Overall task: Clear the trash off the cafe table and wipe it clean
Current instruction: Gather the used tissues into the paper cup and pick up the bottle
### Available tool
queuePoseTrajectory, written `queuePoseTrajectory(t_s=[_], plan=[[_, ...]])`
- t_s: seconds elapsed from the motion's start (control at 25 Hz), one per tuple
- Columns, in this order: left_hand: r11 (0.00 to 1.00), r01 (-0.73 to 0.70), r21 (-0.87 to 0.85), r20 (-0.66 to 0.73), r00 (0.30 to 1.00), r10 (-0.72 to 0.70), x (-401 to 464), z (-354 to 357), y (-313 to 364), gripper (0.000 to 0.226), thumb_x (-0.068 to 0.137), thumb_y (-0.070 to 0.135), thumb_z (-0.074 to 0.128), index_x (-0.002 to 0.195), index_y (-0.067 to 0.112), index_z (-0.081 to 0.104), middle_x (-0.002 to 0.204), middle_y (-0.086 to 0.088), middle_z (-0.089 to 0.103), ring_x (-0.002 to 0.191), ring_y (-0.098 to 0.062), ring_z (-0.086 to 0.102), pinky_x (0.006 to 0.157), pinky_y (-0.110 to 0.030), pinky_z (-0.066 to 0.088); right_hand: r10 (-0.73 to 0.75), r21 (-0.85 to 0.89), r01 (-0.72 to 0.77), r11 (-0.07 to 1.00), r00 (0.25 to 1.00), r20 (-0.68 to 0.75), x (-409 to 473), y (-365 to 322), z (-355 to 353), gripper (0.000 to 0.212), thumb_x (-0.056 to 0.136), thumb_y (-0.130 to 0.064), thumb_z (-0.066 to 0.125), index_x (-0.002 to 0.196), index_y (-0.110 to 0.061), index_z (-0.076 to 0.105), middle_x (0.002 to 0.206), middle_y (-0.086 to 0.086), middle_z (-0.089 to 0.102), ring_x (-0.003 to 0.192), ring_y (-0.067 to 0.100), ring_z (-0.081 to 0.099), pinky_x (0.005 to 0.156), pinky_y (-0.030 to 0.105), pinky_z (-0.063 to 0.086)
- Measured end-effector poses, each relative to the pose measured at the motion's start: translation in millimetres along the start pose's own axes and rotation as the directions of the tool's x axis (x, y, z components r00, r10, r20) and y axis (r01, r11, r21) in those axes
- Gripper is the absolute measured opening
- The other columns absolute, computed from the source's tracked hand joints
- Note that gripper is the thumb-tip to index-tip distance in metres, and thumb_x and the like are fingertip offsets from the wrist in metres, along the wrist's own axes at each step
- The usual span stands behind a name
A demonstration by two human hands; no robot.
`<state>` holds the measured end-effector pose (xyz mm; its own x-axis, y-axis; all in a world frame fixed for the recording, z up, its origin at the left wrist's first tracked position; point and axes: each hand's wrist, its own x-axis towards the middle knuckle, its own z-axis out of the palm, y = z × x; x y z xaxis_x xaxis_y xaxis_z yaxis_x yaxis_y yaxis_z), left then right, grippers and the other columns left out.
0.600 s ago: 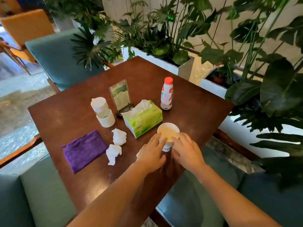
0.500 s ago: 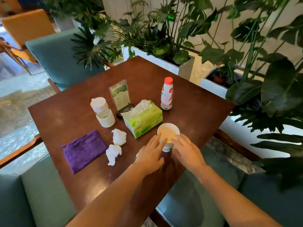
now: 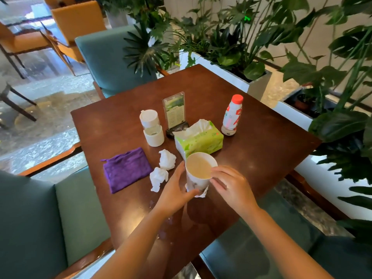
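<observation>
Fingers (image 3: 182, 174) of left hand (image 3: 174, 193) curled around paper cup (image 3: 198, 172) low on side; cup rim pinched by right hand (image 3: 231, 188). Cup held at near part of brown table (image 3: 261, 150), possibly lifted slightly, crumpled napkin (image 3: 202, 193) beneath. Two tissue wads (image 3: 167, 159) and purple cloth (image 3: 125, 170) left of cup.

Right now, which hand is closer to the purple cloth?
Left. The left hand is at the cup's near side, right of the purple cloth; the right hand is beyond the cup.

Glossy wood table (image 3: 251, 158), paper cup (image 3: 196, 178)
</observation>
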<state>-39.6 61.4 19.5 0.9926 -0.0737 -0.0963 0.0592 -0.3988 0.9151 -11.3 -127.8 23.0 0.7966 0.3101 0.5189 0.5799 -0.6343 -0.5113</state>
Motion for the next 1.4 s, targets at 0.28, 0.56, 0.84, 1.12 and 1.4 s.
queuePoseTrajectory(t_s=[0.28,0.56,0.84,1.12,1.4], plan=[[0.982,0.083,-0.169,-0.276,0.953,-0.128,-40.6,-36.2,-26.2,0.073,0.072,0.016,0.079,0.125,0.046,0.037,0.123,0.016,0.055,0.111,0.005,0.051,0.087,-0.015,0.046,0.090,0.342,-0.137,0.930,0.985,0.149,9.5,-45.8,42.8,0.035,0.078,-0.014,0.069,0.113,-0.012,0.064,0.116,0.001,0.064,0.108,0.005,0.056,0.091,0.021,0.047],[0.967,0.155,-0.200,-0.427,0.875,-0.229,-71.8,-53.5,-51.4,0.071,0.070,0.007,0.079,0.114,0.047,0.041,0.117,0.022,0.054,0.106,0.012,0.051,0.085,-0.012,0.044,0.162,-0.323,0.001,0.946,0.865,0.476,-21.7,22.6,92.3,0.070,0.073,-0.025,0.077,0.135,-0.022,0.045,0.141,0.020,0.043,0.127,0.042,0.042,0.092,0.051,0.046],[0.967,0.193,-0.164,-0.432,0.867,-0.246,-81.8,-59.2,-57.7,0.074,0.068,0.017,0.082,0.124,0.040,0.039,0.117,0.026,0.052,0.111,-0.001,0.052,0.081,-0.014,0.041,0.287,-0.428,-0.036,0.903,0.791,0.540,-38.3,28.5,112.9,0.042,0.082,-0.010,0.060,0.122,-0.023,0.056,0.133,0.014,0.050,0.109,0.036,0.054,0.075,0.042,0.051],[0.982,0.163,-0.097,-0.416,0.889,-0.188,-85.4,-60.4,-49.2,0.074,0.070,0.020,0.081,0.119,0.051,0.036,0.119,0.032,0.048,0.110,0.012,0.047,0.078,-0.004,0.040,0.431,-0.063,-0.438,0.897,0.832,0.349,-24.1,14.0,96.2,0.024,0.080,0.008,0.056,0.095,-0.004,0.070,0.111,0.014,0.061,0.099,0.030,0.059,0.077,0.018,0.039],[0.996,0.076,-0.040,-0.484,0.871,-0.086,-91.2,-68.1,-45.3,0.073,0.067,0.028,0.082,0.127,0.038,0.042,0.126,0.019,0.053,0.114,0.002,0.050,0.090,-0.013,0.042,-0.034,0.293,-0.014,0.956,0.987,0.159,48.1,-105.8,60.1,0.024,0.077,-0.008,0.063,0.096,-0.019,0.072,0.107,-0.002,0.064,0.098,0.011,0.059,0.083,0.021,0.049]])
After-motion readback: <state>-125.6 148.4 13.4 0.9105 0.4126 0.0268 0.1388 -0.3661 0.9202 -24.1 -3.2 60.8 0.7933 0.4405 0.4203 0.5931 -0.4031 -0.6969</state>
